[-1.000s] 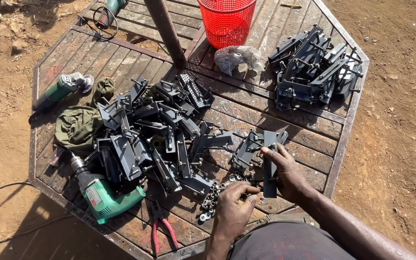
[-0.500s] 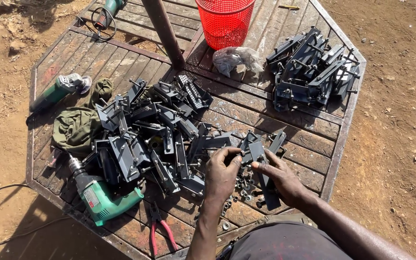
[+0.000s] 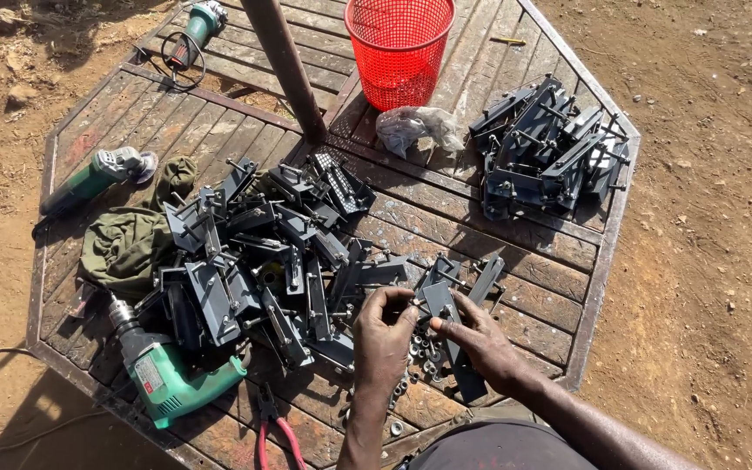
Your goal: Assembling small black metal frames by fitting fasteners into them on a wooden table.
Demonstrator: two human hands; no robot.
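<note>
Dark steel, the flat bracket (image 3: 442, 300) lies on the counter (image 3: 515, 252) beside loose nuts (image 3: 421, 357): stiff, weighty, sharp-edged, I judge. Your left hand (image 3: 383, 335) and right hand (image 3: 480, 341) pinch its near end; take it by the flat faces.

**Hidden and cropped parts, head view**

The red basket (image 3: 400, 48) and the grinder (image 3: 195, 26) at the table's (image 3: 533, 326) far edge were cut by the top border. Red-handled pliers (image 3: 273, 426) ran off the bottom. The small part between the left hand (image 3: 383, 339) and right hand (image 3: 479, 344) was too small to identify.
</note>
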